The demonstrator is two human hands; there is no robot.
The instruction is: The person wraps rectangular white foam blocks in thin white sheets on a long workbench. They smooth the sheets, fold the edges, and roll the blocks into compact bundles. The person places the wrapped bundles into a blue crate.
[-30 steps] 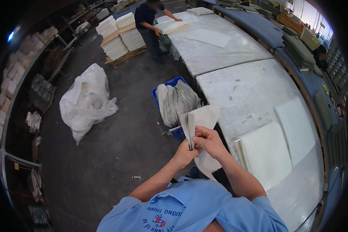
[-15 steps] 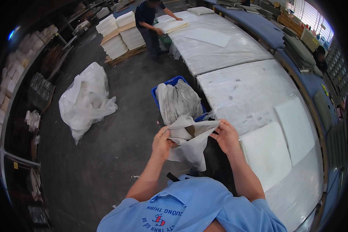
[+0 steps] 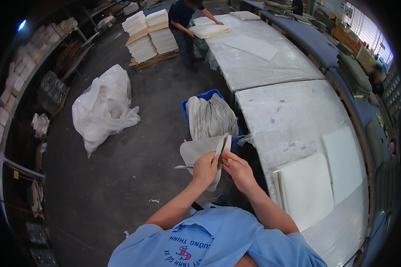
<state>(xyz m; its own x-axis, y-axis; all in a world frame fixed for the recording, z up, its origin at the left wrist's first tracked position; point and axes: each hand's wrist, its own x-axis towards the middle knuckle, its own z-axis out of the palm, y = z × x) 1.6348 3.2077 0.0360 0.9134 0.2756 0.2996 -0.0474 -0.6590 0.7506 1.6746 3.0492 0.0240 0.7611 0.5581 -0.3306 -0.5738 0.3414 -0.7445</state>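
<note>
A light grey fabric cover (image 3: pixel 199 150) is bunched up in front of my chest, a dark gap showing between its edges. My left hand (image 3: pixel 206 169) grips it with curled fingers. Pressed against the cover's right-hand edge is my right hand (image 3: pixel 238 170), its fingers together; their tips are partly hidden. Just beyond, a blue bin (image 3: pixel 206 94) on the floor holds many similar grey covers (image 3: pixel 213 116) stacked on edge. To my right, a white foam pad (image 3: pixel 308 192) lies on the plastic-wrapped surface (image 3: pixel 289 111), beside a second white pad (image 3: pixel 343 162).
A large translucent plastic bag (image 3: pixel 104 109) slumps on the dark floor (image 3: pixel 151 120) at left. Farther off, a co-worker (image 3: pixel 185 26) handles pads at the wrapped surface's far end, near stacked white sheets (image 3: pixel 151 38). Shelving (image 3: pixel 24 89) lines the left; a blue table (image 3: pixel 307 40) runs along the right.
My hands have come together from holding the cover stretched wide. The cover now folds between them, its opening narrowed. The whole view has shifted slightly.
</note>
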